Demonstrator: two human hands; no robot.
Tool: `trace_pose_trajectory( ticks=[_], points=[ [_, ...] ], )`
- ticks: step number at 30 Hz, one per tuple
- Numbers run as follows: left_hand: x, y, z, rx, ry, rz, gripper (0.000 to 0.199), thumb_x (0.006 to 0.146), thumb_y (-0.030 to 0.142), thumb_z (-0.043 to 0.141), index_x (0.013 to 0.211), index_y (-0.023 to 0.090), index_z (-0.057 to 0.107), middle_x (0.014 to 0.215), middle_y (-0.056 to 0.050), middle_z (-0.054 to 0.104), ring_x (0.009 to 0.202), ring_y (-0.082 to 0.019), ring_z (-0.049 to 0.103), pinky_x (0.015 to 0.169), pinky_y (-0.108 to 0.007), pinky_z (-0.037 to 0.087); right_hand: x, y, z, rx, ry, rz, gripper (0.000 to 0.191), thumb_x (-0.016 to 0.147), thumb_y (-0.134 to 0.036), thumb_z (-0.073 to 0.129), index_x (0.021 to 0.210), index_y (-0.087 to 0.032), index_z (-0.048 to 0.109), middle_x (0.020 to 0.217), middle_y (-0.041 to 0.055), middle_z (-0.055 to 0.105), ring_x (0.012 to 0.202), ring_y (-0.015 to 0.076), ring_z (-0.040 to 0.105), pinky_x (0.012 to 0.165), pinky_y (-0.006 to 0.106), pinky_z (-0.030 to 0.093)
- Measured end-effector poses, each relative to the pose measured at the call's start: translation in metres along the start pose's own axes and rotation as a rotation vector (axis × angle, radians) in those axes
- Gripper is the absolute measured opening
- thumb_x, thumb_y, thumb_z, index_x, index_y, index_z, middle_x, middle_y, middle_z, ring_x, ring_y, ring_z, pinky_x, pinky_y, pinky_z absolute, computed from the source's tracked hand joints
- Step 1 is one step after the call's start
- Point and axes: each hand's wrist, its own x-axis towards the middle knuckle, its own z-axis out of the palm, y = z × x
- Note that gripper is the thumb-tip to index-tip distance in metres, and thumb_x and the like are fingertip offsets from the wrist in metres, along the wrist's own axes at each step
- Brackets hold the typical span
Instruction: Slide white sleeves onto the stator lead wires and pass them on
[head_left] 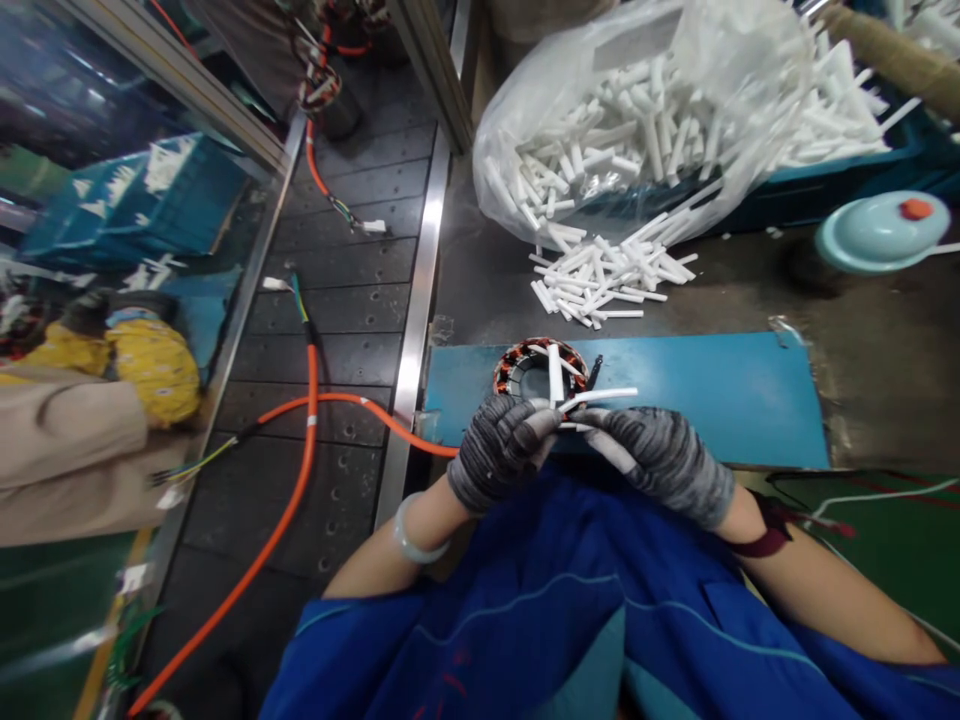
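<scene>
A ring-shaped motor stator (504,378) with copper windings and orange-and-black lacing sits on a blue mat (720,385) in front of me. My left hand (504,450), in a grey striped glove with pale fingertips, is closed at the stator's near edge, pinching a white tube. Close by on the right, my right hand (660,460), gloved alike, has its fingers pinched together at the same spot. A short white piece shows between both sets of fingertips. One white tube (555,372) stands up across the ring, and another (607,395) points right. The fingers hide the wire ends.
Loose white tubes (600,275) spill from a clear plastic bag (510,120) beyond the mat. A light-blue lidded container (874,235) stands far right. Left of me runs a conveyor (352,330) with an orange cable (310,400) across it. A co-worker's yellow sleeve (154,365) is beyond.
</scene>
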Motion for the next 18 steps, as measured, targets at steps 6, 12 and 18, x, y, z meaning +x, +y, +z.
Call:
trace_pose_trajectory(
  ticks=[6, 12, 18],
  points=[
    [-0.004, 0.002, 0.001, 0.019, 0.01, -0.013, 0.026, 0.086, 0.014, 0.07, 0.108, 0.019, 0.057, 0.101, -0.008, 0.076, 0.092, -0.02, 0.073, 0.084, -0.035, 0.058, 0.002, -0.001, 0.0, 0.24, -0.079, 0.078, 0.035, 0.104, -0.034, 0.046, 0.13, -0.023, 0.066, 0.108, 0.0057, 0.079, 0.094, 0.0186, 0.075, 0.087, 0.033, 0.06],
    [-0.019, 0.001, 0.011, 0.138, 0.075, 0.012, 0.019, 0.084, 0.015, 0.071, 0.101, 0.02, 0.063, 0.095, -0.008, 0.077, 0.089, -0.023, 0.071, 0.084, -0.038, 0.059, 0.014, -0.013, -0.007, 0.566, -0.303, 0.425, 0.042, 0.103, -0.052, 0.047, 0.103, -0.022, 0.076, 0.075, 0.0028, 0.077, 0.065, 0.0166, 0.072, 0.07, 0.029, 0.06],
    [-0.013, 0.007, 0.005, 0.142, 0.035, 0.043, 0.02, 0.088, 0.016, 0.064, 0.108, 0.018, 0.063, 0.097, -0.01, 0.078, 0.09, -0.024, 0.071, 0.083, -0.039, 0.06, 0.029, -0.014, 0.006, 1.105, -0.561, 0.646, 0.069, 0.101, -0.069, 0.031, 0.096, -0.014, 0.072, 0.057, 0.0014, 0.067, 0.041, 0.0112, 0.058, 0.041, 0.021, 0.045]
  ],
)
